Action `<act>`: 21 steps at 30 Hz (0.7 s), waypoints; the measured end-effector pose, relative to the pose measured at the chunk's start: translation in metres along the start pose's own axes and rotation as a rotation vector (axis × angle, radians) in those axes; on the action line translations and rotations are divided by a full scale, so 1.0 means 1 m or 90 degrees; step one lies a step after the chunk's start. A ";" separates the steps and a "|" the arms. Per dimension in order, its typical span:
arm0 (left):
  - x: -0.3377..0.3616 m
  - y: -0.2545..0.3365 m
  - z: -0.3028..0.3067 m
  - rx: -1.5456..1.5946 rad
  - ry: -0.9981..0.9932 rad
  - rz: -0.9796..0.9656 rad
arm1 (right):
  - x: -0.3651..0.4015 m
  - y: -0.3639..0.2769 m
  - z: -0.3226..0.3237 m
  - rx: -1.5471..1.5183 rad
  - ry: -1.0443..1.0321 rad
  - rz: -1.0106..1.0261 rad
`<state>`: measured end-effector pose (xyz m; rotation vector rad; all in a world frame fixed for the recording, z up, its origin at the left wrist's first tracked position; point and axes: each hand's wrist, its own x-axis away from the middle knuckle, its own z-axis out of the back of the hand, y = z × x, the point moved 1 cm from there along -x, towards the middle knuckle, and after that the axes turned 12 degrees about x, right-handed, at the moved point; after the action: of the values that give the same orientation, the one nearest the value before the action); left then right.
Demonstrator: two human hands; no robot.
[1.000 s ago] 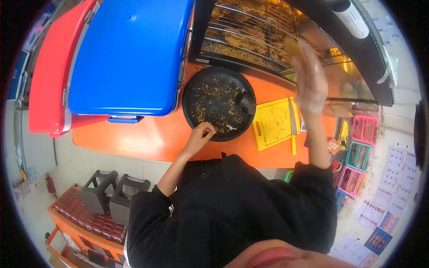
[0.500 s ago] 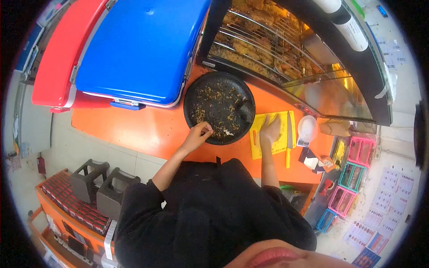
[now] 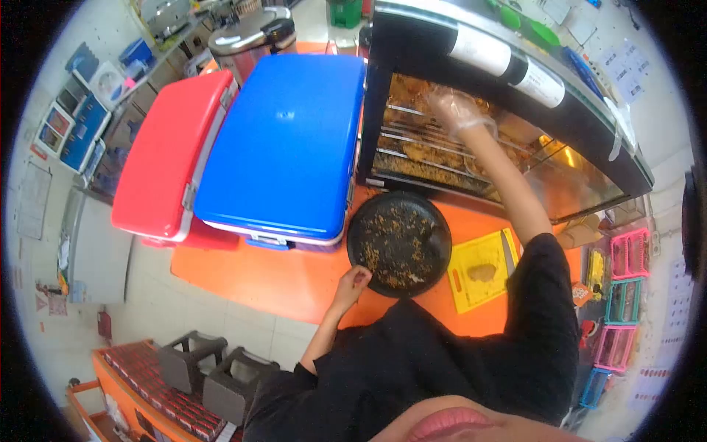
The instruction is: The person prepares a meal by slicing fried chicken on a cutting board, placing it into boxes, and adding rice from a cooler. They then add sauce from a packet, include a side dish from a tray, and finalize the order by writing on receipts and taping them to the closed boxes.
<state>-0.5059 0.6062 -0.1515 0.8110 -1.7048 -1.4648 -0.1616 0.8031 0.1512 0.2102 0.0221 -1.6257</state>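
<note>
My right hand (image 3: pixel 454 109), in a clear plastic glove, reaches into the glass-fronted food warmer (image 3: pixel 434 180). Its fingers are blurred among browned fried pieces (image 3: pixel 420 152) on wire racks. Bare and with curled fingers, my left hand (image 3: pixel 352 286) is at the lower left rim of a round black pan (image 3: pixel 353 243). Whether anything is between those fingers is hidden. Brown crumbs (image 3: pixel 398 236) are scattered over the pan. A flat brown piece of food (image 3: pixel 482 272) lies on a yellow cutting board (image 3: pixel 471 300), beside a knife (image 3: pixel 509 250) partly covered by my right arm.
A blue cooler box (image 3: pixel 283 147) and a red one (image 3: pixel 173 158) stand left of the warmer on the orange table (image 3: pixel 250 276). Coloured baskets (image 3: pixel 630 250) line the right side. Dark stools (image 3: pixel 191 361) are at the lower left.
My right hand has left the cutting board and gone up into the warmer, uncovering the brown piece. My left hand has drawn back from over the pan to its rim. The view has shifted.
</note>
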 end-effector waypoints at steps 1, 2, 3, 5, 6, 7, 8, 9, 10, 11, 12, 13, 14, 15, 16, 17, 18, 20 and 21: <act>0.003 -0.008 0.007 0.044 0.013 0.015 | -0.006 0.011 -0.020 0.124 0.058 0.045; 0.007 -0.009 0.013 0.037 0.007 0.004 | -0.009 0.019 -0.027 0.249 0.111 0.085; 0.011 -0.010 0.020 0.019 0.022 0.028 | -0.004 0.017 -0.015 0.252 0.121 0.076; 0.011 -0.009 0.029 -0.005 0.035 0.043 | 0.008 0.012 0.001 0.280 -0.011 0.050; 0.013 -0.006 0.033 -0.007 0.044 0.059 | 0.011 0.029 -0.008 0.224 -0.006 0.059; 0.012 -0.004 0.036 -0.008 0.055 0.075 | 0.017 0.044 -0.019 0.223 0.001 0.055; 0.011 -0.003 0.037 -0.011 0.054 0.072 | 0.028 0.054 -0.027 0.197 0.217 0.138; 0.010 -0.003 0.038 -0.019 0.065 0.058 | 0.042 0.052 -0.025 0.167 0.432 0.218; 0.012 -0.004 0.040 -0.028 0.074 0.048 | 0.056 0.054 -0.025 0.164 0.431 0.210; 0.014 -0.005 0.041 -0.036 0.065 0.055 | 0.080 0.046 -0.008 0.128 0.476 0.242; 0.013 -0.005 0.040 -0.032 0.066 0.041 | 0.099 0.042 0.002 0.094 0.519 0.269; 0.010 -0.007 0.035 -0.024 0.065 0.029 | 0.109 0.043 0.001 0.096 0.508 0.253; 0.006 -0.017 0.030 -0.026 0.048 0.042 | 0.116 0.047 0.001 0.112 0.518 0.231; 0.002 -0.030 0.026 0.020 0.029 0.048 | 0.124 0.049 0.000 0.126 0.524 0.210; 0.003 -0.037 0.021 0.064 0.014 0.055 | 0.129 0.049 -0.002 0.123 0.508 0.196; 0.005 -0.031 0.012 0.057 0.006 0.069 | 0.129 0.049 -0.001 0.053 0.590 0.111; 0.001 -0.016 -0.001 0.043 -0.024 0.063 | 0.128 0.047 -0.001 -0.016 0.677 0.024; -0.002 0.002 -0.021 0.023 -0.059 0.058 | 0.126 0.040 -0.034 -0.405 0.728 -0.121; -0.003 0.004 -0.032 0.074 -0.063 0.041 | 0.128 0.036 -0.038 -0.791 0.736 -0.254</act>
<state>-0.4772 0.5930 -0.1455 0.7471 -1.8879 -1.3929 -0.1278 0.6792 0.0984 0.1400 1.9726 -1.3746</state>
